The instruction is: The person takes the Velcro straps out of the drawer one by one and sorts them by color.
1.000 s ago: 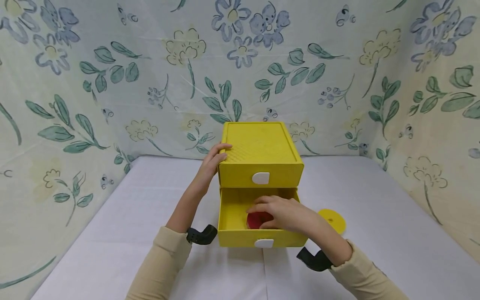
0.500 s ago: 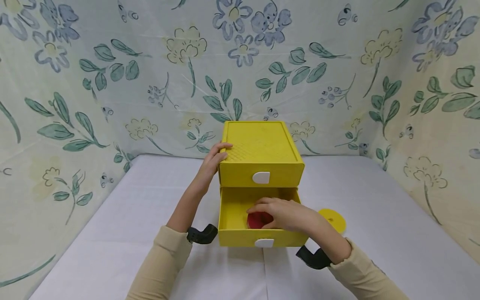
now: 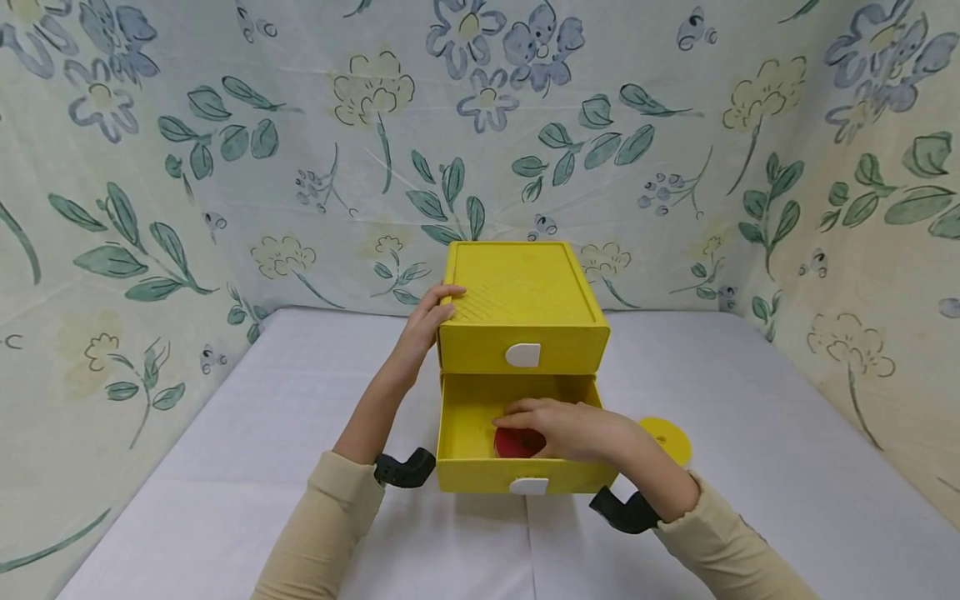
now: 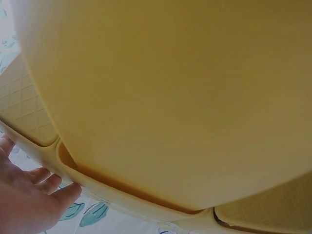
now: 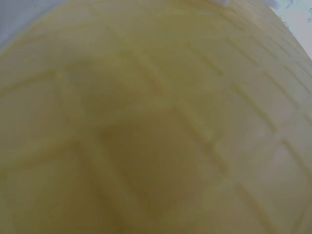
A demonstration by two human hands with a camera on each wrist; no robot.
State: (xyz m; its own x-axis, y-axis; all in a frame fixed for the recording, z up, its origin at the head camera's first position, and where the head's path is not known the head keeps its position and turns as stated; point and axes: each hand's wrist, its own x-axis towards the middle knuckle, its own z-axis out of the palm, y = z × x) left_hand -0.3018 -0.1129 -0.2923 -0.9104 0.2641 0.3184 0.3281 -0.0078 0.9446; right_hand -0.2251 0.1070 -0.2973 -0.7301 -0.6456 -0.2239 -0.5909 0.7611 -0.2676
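Nearest are 2 beige sleeves [image 3: 322,525], rolled back at the cuffs, and beyond them 2 black wrist pieces [image 3: 626,511], 1 at each wrist. Next comes the front of the bottom drawer [image 3: 480,477], which is pulled out and carries 1 white handle [image 3: 528,486]. The right hand [image 3: 573,427] reaches over this drawer's right side, its fingers bent over a red piece [image 3: 512,443] and the thumb on the near side, so that it grips the piece between them. The red piece is inside the bottom drawer, just behind the front wall, partly covered by the hand. To the right of the drawer a yellow disc [image 3: 670,442] lies flat on the white tablecloth [image 3: 300,417], partly hidden by the right forearm. Above the pulled-out drawer, the top drawer [image 3: 472,354] is pushed in, with its own white handle. The left hand [image 3: 422,332] rests against the left side of the yellow box [image 3: 532,283], fingers extended and loose, 2 fingertips over the top edge. The box's top has a raised rim and a faint crosshatch texture. Farthest back hangs a floral cloth [image 3: 300,179] with blue flowers, pale yellow blooms and green leaves.
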